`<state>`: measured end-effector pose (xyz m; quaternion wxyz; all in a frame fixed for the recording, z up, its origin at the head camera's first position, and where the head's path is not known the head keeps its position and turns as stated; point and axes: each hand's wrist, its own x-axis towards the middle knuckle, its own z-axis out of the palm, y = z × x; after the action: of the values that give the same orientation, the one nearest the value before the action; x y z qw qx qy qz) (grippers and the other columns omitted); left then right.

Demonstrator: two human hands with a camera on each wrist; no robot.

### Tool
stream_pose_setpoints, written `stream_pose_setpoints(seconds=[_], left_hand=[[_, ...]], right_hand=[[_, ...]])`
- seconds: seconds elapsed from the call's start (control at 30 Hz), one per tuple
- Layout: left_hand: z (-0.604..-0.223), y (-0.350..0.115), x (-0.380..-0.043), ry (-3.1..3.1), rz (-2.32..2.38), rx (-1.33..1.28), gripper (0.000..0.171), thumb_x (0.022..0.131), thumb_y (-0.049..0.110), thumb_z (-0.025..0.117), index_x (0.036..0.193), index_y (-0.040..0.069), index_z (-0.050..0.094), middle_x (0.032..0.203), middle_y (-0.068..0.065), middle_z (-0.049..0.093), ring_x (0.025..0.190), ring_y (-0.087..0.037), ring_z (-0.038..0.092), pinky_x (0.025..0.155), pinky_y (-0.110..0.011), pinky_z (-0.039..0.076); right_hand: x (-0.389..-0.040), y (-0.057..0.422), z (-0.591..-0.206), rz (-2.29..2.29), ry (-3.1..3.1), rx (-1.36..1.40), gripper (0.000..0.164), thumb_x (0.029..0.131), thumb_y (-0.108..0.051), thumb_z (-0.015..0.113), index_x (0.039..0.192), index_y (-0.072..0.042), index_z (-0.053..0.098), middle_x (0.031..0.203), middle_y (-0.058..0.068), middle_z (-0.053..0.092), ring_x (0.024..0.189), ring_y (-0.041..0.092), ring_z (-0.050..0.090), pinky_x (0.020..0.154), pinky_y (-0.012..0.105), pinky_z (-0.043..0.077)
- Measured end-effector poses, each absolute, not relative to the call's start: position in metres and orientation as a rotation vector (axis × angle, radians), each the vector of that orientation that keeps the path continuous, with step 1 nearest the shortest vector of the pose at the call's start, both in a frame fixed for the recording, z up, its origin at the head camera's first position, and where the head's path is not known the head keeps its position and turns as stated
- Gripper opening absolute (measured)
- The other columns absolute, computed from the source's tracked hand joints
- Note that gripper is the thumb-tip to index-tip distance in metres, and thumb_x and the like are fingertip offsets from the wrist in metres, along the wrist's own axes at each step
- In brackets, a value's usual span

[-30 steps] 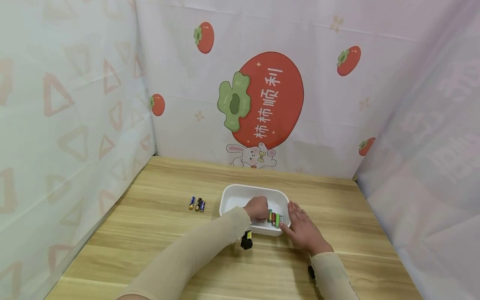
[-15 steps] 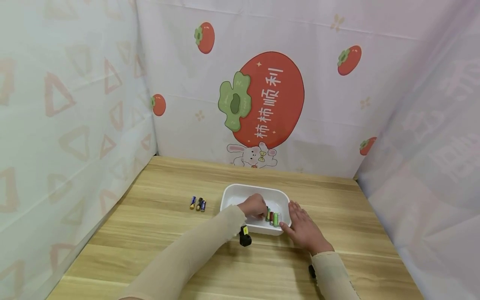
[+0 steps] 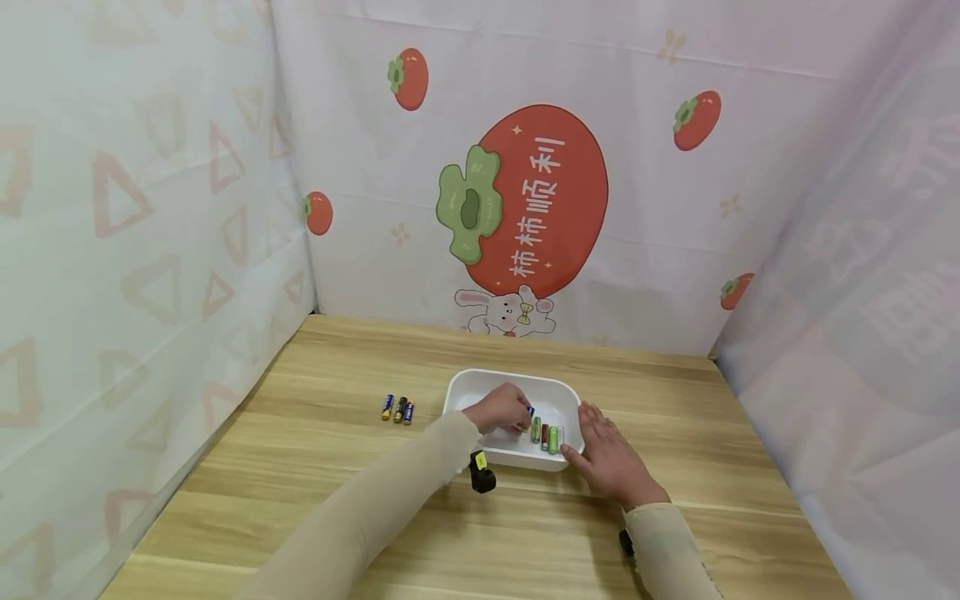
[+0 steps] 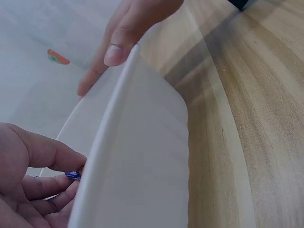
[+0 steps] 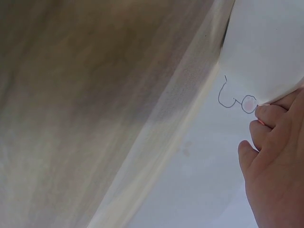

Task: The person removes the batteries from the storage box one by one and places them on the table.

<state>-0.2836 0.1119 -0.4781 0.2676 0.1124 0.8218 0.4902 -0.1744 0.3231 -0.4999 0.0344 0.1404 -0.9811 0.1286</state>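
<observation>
A white plastic basin stands on the table. My left hand is inside it and pinches a small blue battery between thumb and fingers; most of the battery is hidden by the fingers. Just right of that hand, several batteries lie side by side in a row: a green one, a dark red one, a bright green one and a pale one at the end. My right hand rests against the basin's right end, fingers extended along the wall and thumb at the front corner.
Left of the basin, three batteries lie close together on the wooden table: a blue and gold one, a black and gold one and a dark blue one. Printed cloth encloses the table's back and sides.
My left hand has drawn leftward inside the basin, away from the row, and a blue battery end now shows at its fingers. The right hand has stayed at the basin's end.
</observation>
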Motion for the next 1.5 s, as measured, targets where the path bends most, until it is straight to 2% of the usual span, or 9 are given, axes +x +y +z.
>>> stream_pose_setpoints(seconds=[0.33, 1.23, 1.5], left_hand=[[-0.472, 0.091, -0.287, 2.12, 1.483, 0.288, 0.023, 0.08, -0.009, 0.069, 0.103, -0.008, 0.066, 0.088, -0.013, 0.063, 0.075, -0.023, 0.066, 0.063, -0.028, 0.059], [-0.45, 0.05, -0.288, 2.121, 1.539, 0.274, 0.031, 0.086, -0.007, 0.067, 0.116, -0.011, 0.062, 0.094, -0.015, 0.062, 0.081, -0.024, 0.066, 0.068, -0.031, 0.06], [-0.442, 0.037, -0.288, 2.116, 1.583, 0.29, 0.031, 0.085, -0.008, 0.066, 0.115, -0.012, 0.061, 0.096, -0.017, 0.061, 0.083, -0.026, 0.065, 0.07, -0.031, 0.059]], right_hand=[[-0.174, 0.321, -0.498, 0.394, -3.042, 0.413, 0.085, 0.099, -0.058, 0.04, 0.151, 0.007, 0.019, 0.157, 0.02, 0.02, 0.144, 0.035, 0.017, 0.116, 0.05, 0.018], [-0.174, 0.321, -0.5, 0.389, -3.026, 0.42, 0.086, 0.099, -0.059, 0.038, 0.151, 0.007, 0.018, 0.157, 0.021, 0.019, 0.144, 0.036, 0.016, 0.116, 0.051, 0.018], [-0.174, 0.322, -0.499, 0.382, -3.03, 0.417, 0.084, 0.1, -0.055, 0.04, 0.15, 0.008, 0.018, 0.157, 0.022, 0.019, 0.144, 0.037, 0.016, 0.116, 0.053, 0.018]])
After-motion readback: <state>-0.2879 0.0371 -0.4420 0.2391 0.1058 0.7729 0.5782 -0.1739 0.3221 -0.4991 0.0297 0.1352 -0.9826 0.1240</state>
